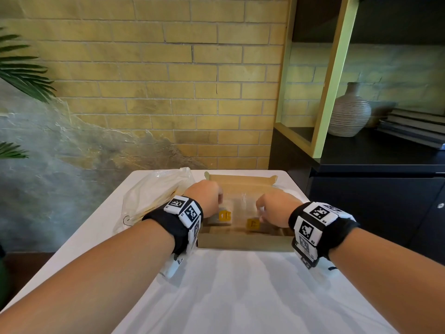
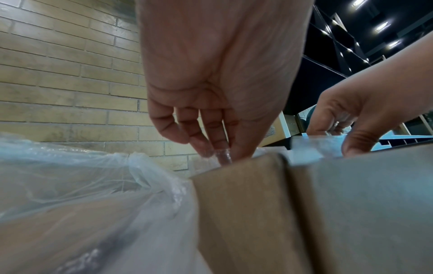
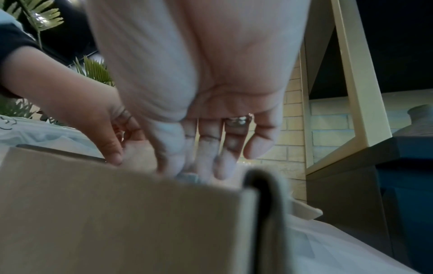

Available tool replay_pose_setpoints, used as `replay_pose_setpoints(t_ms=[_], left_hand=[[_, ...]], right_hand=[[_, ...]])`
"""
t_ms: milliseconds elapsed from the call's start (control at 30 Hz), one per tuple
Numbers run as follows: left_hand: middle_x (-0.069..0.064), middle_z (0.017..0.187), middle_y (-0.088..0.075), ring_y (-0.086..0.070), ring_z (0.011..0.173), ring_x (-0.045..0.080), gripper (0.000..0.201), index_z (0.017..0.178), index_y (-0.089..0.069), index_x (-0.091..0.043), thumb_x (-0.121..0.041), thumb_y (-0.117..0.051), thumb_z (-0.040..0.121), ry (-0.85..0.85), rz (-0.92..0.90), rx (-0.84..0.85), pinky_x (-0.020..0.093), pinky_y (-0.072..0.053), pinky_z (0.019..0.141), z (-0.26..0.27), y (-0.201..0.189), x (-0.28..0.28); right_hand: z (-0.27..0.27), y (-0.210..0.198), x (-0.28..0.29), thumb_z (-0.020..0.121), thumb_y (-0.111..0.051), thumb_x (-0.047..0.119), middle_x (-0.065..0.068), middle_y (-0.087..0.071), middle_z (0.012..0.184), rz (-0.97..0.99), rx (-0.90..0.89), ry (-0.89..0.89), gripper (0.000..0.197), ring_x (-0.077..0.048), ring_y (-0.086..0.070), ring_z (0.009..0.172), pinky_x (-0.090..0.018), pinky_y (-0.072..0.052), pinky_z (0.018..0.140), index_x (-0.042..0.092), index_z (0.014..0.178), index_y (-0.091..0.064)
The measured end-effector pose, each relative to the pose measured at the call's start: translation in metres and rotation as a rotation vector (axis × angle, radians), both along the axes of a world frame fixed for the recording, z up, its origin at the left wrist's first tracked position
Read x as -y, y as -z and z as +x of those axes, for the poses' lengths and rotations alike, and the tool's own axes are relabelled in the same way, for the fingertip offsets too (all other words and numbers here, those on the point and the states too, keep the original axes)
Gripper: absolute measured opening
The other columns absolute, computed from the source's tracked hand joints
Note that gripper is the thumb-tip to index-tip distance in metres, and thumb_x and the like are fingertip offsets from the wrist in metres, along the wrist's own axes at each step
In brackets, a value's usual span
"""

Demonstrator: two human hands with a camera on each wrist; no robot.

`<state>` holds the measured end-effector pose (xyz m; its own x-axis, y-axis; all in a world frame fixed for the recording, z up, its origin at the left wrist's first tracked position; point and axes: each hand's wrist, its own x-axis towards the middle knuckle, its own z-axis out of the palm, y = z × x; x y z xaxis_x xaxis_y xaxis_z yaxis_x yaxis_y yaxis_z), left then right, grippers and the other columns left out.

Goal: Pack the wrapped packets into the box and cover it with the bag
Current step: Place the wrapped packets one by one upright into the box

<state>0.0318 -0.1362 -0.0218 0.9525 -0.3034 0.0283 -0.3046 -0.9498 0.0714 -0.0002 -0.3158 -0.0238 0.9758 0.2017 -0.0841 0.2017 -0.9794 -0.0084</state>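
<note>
An open cardboard box (image 1: 243, 243) sits on the white-covered table (image 1: 240, 297). Inside lie clear wrapped packets with yellow labels (image 1: 225, 215) (image 1: 252, 224). Both hands reach into the box. My left hand (image 1: 220, 198) pinches the left end of a clear wrapped packet (image 1: 240, 203), seen close in the left wrist view, left hand (image 2: 220, 150). My right hand (image 1: 260, 208) pinches the packet's right end (image 2: 311, 150); its fingers (image 3: 206, 157) dip behind the box wall (image 3: 117, 213). A clear plastic bag (image 1: 154, 196) (image 2: 70, 185) lies against the box's left side.
A brick wall stands just behind the table. A black cabinet (image 1: 373, 189) on the right carries a ribbed vase (image 1: 349, 112) and stacked books (image 1: 414, 126). Palm leaves (image 1: 21, 68) hang at the left. White cloth stretches in front of the box.
</note>
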Motion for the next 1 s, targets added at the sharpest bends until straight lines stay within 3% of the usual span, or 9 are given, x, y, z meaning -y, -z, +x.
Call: replay_pose_setpoints(t_ms=[100,200,300,400,500,600,667,767,1000], left_hand=[[0.006,0.118,-0.063,-0.058,0.108,0.025,0.029,0.106,-0.068,-0.016,-0.003,-0.052,0.086,-0.002,0.012,-0.016,0.031,-0.046,0.092,0.000,-0.001,0.000],[0.007,0.116,-0.064,-0.059,0.106,0.025,0.030,0.103,-0.069,-0.016,-0.001,-0.051,0.085,-0.004,-0.016,-0.001,0.032,-0.048,0.092,0.002,-0.001,-0.001],[0.005,0.120,-0.060,-0.057,0.108,0.025,0.034,0.112,-0.063,-0.016,-0.001,-0.050,0.085,-0.014,-0.027,-0.001,0.033,-0.047,0.093,0.000,0.001,-0.001],[0.004,0.107,-0.057,-0.054,0.095,0.023,0.028,0.096,-0.059,-0.018,0.002,-0.050,0.078,-0.004,-0.149,0.104,0.030,-0.046,0.076,-0.005,0.005,0.001],[0.000,0.092,-0.055,-0.053,0.085,0.019,0.018,0.083,-0.055,-0.020,-0.003,-0.052,0.080,0.077,-0.185,0.102,0.026,-0.040,0.068,-0.013,0.014,0.004],[0.001,0.102,-0.064,-0.057,0.092,0.019,0.014,0.093,-0.065,-0.016,-0.009,-0.056,0.085,0.162,-0.080,-0.025,0.025,-0.046,0.076,-0.019,0.020,0.010],[0.003,0.109,-0.066,-0.060,0.100,0.021,0.020,0.103,-0.067,-0.012,-0.011,-0.056,0.087,0.128,0.032,-0.110,0.026,-0.048,0.083,-0.020,0.023,0.011],[0.008,0.112,-0.066,-0.061,0.102,0.025,0.027,0.110,-0.066,-0.008,-0.017,-0.053,0.088,0.073,0.123,-0.156,0.030,-0.051,0.089,-0.021,0.023,0.011],[0.009,0.110,-0.065,-0.054,0.086,0.020,0.028,0.112,-0.063,-0.006,-0.016,-0.051,0.090,0.010,0.110,-0.185,0.027,-0.047,0.079,-0.025,0.020,0.016]], right_hand=[[0.003,-0.008,0.005,0.094,-0.048,0.014,-0.009,-0.054,0.131,-0.063,0.005,0.031,0.033,-0.027,-0.051,0.120,-0.032,-0.041,0.098,0.013,0.126,-0.056],[0.002,-0.009,0.013,0.091,-0.048,0.006,-0.010,-0.058,0.124,-0.062,0.045,0.047,0.030,-0.027,-0.055,0.113,-0.032,-0.043,0.094,0.012,0.118,-0.058],[-0.001,-0.004,0.017,0.085,-0.050,0.001,-0.010,-0.056,0.119,-0.023,0.102,0.042,0.031,-0.029,-0.055,0.106,-0.035,-0.048,0.090,0.013,0.114,-0.053],[-0.007,-0.002,0.015,0.081,-0.055,0.001,-0.007,-0.048,0.116,0.051,0.194,0.001,0.032,-0.028,-0.053,0.102,-0.035,-0.048,0.086,0.015,0.109,-0.050],[-0.013,0.005,0.010,0.084,-0.051,0.002,-0.006,-0.052,0.113,0.065,0.109,-0.073,0.022,-0.024,-0.049,0.095,-0.029,-0.044,0.081,0.016,0.102,-0.051],[-0.017,0.008,0.006,0.090,-0.049,0.009,-0.008,-0.060,0.111,-0.049,-0.074,-0.101,0.024,-0.022,-0.052,0.093,-0.026,-0.040,0.079,0.012,0.111,-0.059],[-0.015,0.009,0.006,0.091,-0.049,0.011,-0.009,-0.062,0.116,-0.091,-0.109,-0.078,0.028,-0.025,-0.057,0.103,-0.026,-0.042,0.081,0.009,0.116,-0.061],[-0.010,0.009,0.008,0.090,-0.050,0.015,-0.011,-0.063,0.115,-0.123,-0.122,-0.050,0.029,-0.026,-0.058,0.106,-0.027,-0.045,0.086,0.008,0.116,-0.061],[-0.004,0.008,0.012,0.090,-0.052,0.016,-0.009,-0.062,0.118,-0.100,-0.122,-0.025,0.032,-0.026,-0.057,0.109,-0.027,-0.044,0.091,0.013,0.120,-0.061]])
